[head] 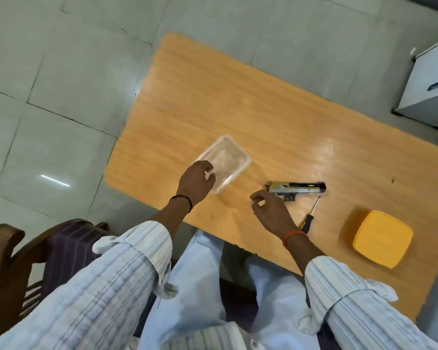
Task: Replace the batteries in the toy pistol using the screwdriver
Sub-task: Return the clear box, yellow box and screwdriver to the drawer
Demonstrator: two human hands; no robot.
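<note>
Below, a seated person's two hands are being held over a light orange wood-grain laminate table [238, 102]. The left hand [196, 179] is being rested at the near rim of a clear rectangular plastic container [225, 160], its fingers curled over the edge; whether the rim is actually being gripped cannot be told. The right hand [269, 210] is being held just above the tabletop, fingers loosely curled with thumb and forefinger drawn close; whether anything small is being pinched there cannot be told. The silver-and-black toy pistol [297, 189] is lying flat on its side just beyond the right hand, barrel pointed to the right, its grip partly hidden by the fingers. The small screwdriver with a black-and-yellow handle [310, 215] is lying untouched beside the right wrist, its tip directed toward the pistol. A yellow square plastic lid [382, 238] is being left well to the right. Striped shirt sleeves [137, 248] are being worn rolled back. A dark wooden chair [8, 248] is standing at the left on the pale tiled floor [48, 72].
</note>
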